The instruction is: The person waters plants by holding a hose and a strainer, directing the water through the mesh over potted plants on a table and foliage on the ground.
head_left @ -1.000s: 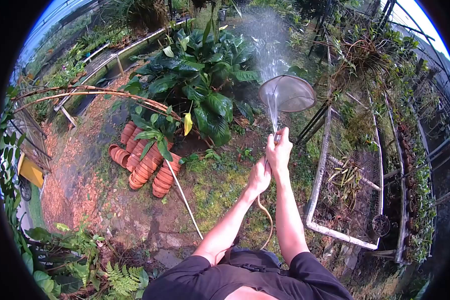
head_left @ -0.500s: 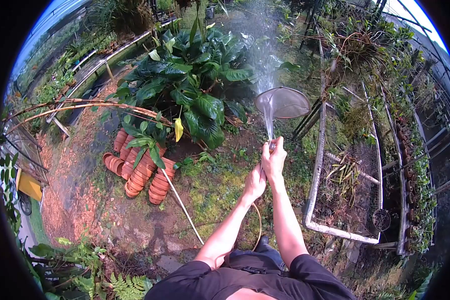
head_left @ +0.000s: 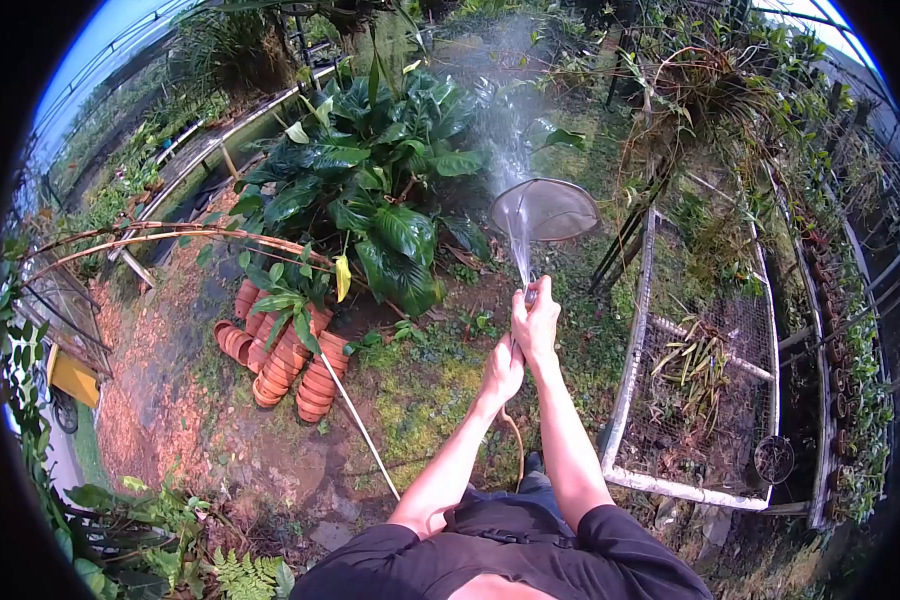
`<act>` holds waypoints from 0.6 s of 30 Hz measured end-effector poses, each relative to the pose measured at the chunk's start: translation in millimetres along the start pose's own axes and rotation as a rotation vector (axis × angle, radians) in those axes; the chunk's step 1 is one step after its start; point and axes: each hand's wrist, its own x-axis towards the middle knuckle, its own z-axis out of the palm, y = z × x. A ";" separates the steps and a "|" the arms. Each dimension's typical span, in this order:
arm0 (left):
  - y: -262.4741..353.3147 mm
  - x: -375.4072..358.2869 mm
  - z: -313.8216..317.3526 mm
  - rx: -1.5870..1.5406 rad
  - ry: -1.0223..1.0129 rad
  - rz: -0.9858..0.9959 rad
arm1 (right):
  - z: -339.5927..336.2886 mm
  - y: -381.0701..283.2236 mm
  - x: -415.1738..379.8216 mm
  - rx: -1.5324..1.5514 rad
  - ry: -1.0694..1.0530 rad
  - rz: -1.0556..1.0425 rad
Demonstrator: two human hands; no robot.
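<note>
Both my arms reach forward, hands together around the end of a tan garden hose point(head_left: 518, 438). My right hand point(head_left: 537, 322) is closed round the hose's tip, thumb pressed near the opening. Just below and touching it, my left hand point(head_left: 504, 370) wraps the hose. A water spray point(head_left: 510, 130) fans out ahead from the tip. It passes in front of a round greyish mesh disc point(head_left: 560, 212) beyond my hands. The large dark-green leafy plant point(head_left: 405, 225), glossy and wet-looking, stands left of the spray.
Stacked terracotta pots point(head_left: 285, 360) lie on their sides at left, near a thin white pole point(head_left: 355, 415). On the right is a white-framed mesh bench point(head_left: 620, 400) with plants. A bent brown cane point(head_left: 200, 229) crosses the left side. Ferns point(head_left: 245, 575) grow at lower left.
My hands and the hose tip have shifted slightly left, and the spray now lands closer to the big leafy plant. The whole view has turned a little.
</note>
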 end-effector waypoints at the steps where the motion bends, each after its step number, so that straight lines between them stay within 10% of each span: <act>1: -1.7 3.1 7.9 -0.001 0.011 0.019 | -2.9 7.2 3.6 0.012 -0.004 0.001; 18: 1.9 47.9 82.5 0.004 0.052 -0.059 | -46.7 51.3 68.2 0.157 -0.078 0.080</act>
